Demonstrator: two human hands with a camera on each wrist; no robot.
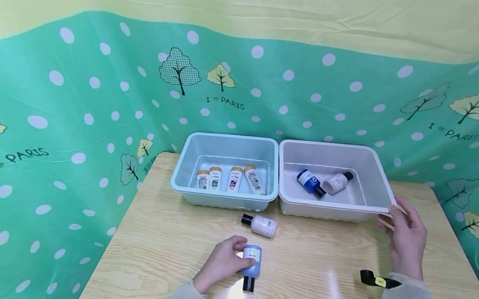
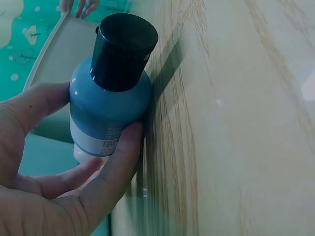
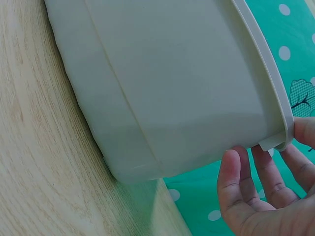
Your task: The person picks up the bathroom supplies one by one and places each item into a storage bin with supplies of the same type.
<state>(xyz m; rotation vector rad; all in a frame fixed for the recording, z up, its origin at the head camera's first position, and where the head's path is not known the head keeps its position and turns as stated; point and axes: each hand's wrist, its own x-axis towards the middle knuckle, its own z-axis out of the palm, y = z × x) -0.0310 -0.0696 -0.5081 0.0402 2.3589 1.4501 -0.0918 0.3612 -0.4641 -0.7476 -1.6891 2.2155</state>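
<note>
A light blue bottle (image 1: 253,253) with a black cap lies on the wooden table, its cap towards the person. My left hand (image 1: 225,261) holds it between thumb and fingers; in the left wrist view the black cap (image 2: 123,51) faces the camera. Just beyond lies a pale pink bottle (image 1: 264,226), its black cap to the left. At the front right corner of the whitish bin (image 1: 333,206), my right hand (image 1: 409,233) pinches the rim. From the right wrist, thumb and fingers show on either side of the bin's rim (image 3: 268,69).
Inside the whitish bin lie a dark blue bottle (image 1: 311,183) and another pale pink bottle (image 1: 337,182). A light blue bin (image 1: 224,194) stands beside it on the left, with several white bottles with tan caps in it. A green patterned cloth (image 1: 315,80) hangs behind the table.
</note>
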